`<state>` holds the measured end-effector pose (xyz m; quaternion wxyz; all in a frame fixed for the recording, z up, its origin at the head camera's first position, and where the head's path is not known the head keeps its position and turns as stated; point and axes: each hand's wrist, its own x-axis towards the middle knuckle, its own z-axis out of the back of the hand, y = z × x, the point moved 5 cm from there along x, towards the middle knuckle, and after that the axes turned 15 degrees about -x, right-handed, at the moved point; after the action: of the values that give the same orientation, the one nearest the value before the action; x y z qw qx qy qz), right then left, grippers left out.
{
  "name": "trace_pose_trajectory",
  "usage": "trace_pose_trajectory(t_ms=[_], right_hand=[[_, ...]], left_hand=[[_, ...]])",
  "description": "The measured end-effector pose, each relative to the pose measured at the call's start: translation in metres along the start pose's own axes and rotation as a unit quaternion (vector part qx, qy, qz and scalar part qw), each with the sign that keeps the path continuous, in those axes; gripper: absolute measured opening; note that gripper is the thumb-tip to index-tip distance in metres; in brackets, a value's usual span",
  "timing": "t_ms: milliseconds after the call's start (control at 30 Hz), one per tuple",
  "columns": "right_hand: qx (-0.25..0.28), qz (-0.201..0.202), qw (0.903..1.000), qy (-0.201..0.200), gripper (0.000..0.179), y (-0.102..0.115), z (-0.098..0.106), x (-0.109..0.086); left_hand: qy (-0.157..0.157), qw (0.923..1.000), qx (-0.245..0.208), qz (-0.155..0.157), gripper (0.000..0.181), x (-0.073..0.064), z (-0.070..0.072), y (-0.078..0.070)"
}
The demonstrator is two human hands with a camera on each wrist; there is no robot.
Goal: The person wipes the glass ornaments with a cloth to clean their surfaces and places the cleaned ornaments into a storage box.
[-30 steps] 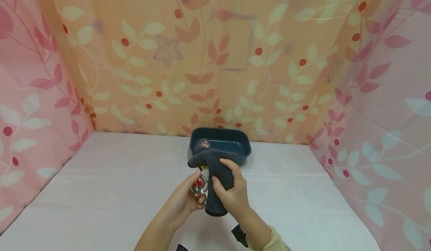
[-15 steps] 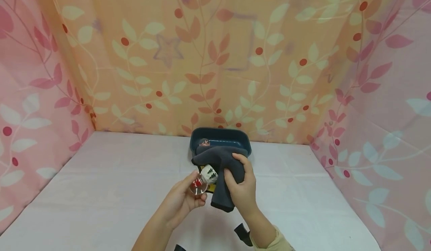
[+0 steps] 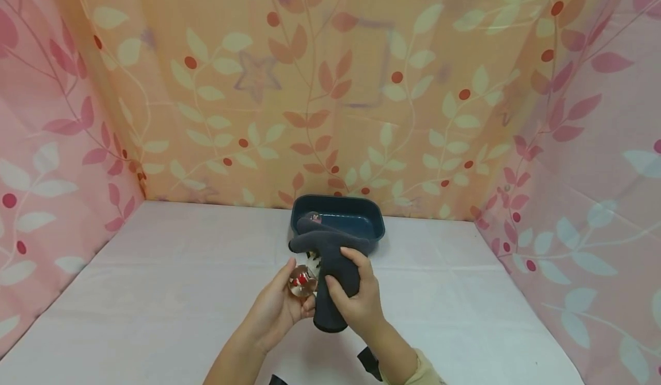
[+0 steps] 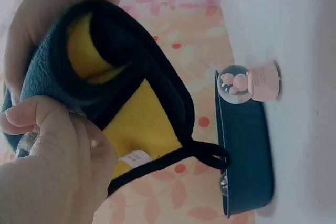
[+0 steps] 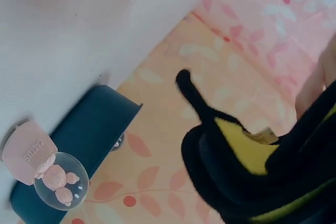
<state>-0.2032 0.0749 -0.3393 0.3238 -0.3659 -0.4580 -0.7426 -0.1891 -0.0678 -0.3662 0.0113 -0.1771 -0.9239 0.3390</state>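
My left hand (image 3: pixel 276 304) holds a snow globe (image 3: pixel 302 280) by its clear ball, which has a red and white figure inside. The globe's base is mostly covered by a dark grey cloth (image 3: pixel 335 284) with yellow lining (image 4: pixel 147 124), black edging and a hanging loop. The right hand (image 3: pixel 361 299) grips this cloth, thumb on the near side, and presses it against the globe's base. In the left wrist view, the left fingers (image 4: pixel 58 135) hide most of the globe.
A dark teal basin (image 3: pixel 372 218) stands at the back, with a small globe (image 3: pixel 314 218) showing at its left. A pink-based cactus snow globe (image 4: pixel 265 81) stands upright before the basin in the wrist views. Patterned curtains (image 3: pixel 330 86) enclose the white table (image 3: pixel 181 282).
The cloth swung right, baring the globe's white base with green trees, then came back left over it. The right hand moved with it; the left hand stayed nearly in place.
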Motion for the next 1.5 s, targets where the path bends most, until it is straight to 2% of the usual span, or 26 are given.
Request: trace_pose_trajectory(t_ms=[167, 300, 367, 433, 500, 600, 667, 700, 767, 867, 967, 1067, 1133, 1333, 1500], right_hand=[[-0.008, 0.027, 0.9993, 0.024, 0.061, 0.002, -0.006, -0.001], [0.000, 0.022, 0.9996, 0.017, 0.059, 0.002, -0.006, 0.001], [0.012, 0.003, 0.9997, 0.020, 0.056, 0.001, -0.005, 0.002], [0.032, -0.042, 0.9982, 0.028, 0.052, -0.002, -0.003, 0.004], [0.073, -0.112, 0.9902, 0.040, 0.047, -0.007, 0.000, 0.006], [0.153, -0.213, 0.9637, 0.049, 0.043, -0.016, 0.004, 0.009], [0.203, -0.241, 0.9473, 0.056, 0.044, -0.019, 0.006, 0.011], [0.223, -0.239, 0.9428, 0.065, 0.045, -0.019, 0.006, 0.011], [0.237, -0.208, 0.9444, 0.094, 0.048, -0.017, 0.006, 0.013], [0.227, -0.147, 0.9514, 0.147, 0.047, -0.012, 0.003, 0.014], [0.213, -0.121, 0.9507, 0.190, 0.045, -0.010, 0.000, 0.016], [0.219, -0.132, 0.9437, 0.210, 0.042, -0.010, -0.002, 0.016], [0.223, -0.145, 0.9410, 0.209, 0.040, -0.012, -0.003, 0.015], [0.229, -0.189, 0.9382, 0.178, 0.041, -0.019, -0.006, 0.014], [0.232, -0.207, 0.9329, 0.181, 0.042, -0.026, -0.006, 0.011]], left_hand=[[-0.009, 0.9999, 0.011, -0.006, 0.036, 0.001, 0.000, 0.002], [-0.024, 0.9996, 0.011, -0.010, 0.032, 0.002, 0.002, 0.003], [-0.022, 0.9997, 0.006, -0.009, 0.031, 0.002, 0.003, 0.003], [-0.015, 0.9998, -0.010, -0.003, 0.031, 0.002, 0.004, 0.003], [0.004, 0.9998, -0.019, 0.006, 0.034, 0.001, 0.004, 0.002], [0.041, 0.9985, -0.028, 0.024, 0.036, -0.001, 0.003, 0.003], [0.061, 0.9972, -0.029, 0.034, 0.036, -0.002, 0.002, 0.003], [0.065, 0.9967, -0.030, 0.037, 0.034, -0.002, 0.001, 0.003], [0.071, 0.9962, -0.031, 0.041, 0.033, -0.002, 0.000, 0.004], [0.078, 0.9956, -0.024, 0.046, 0.033, -0.001, -0.001, 0.005], [0.107, 0.9931, 0.001, 0.048, 0.038, -0.001, -0.002, 0.005], [0.128, 0.9902, 0.024, 0.050, 0.040, -0.001, -0.002, 0.006], [0.131, 0.9895, 0.033, 0.051, 0.039, -0.001, -0.002, 0.007], [0.119, 0.9902, 0.033, 0.067, 0.038, -0.001, -0.002, 0.010], [0.115, 0.9905, 0.018, 0.073, 0.038, -0.001, -0.001, 0.012]])
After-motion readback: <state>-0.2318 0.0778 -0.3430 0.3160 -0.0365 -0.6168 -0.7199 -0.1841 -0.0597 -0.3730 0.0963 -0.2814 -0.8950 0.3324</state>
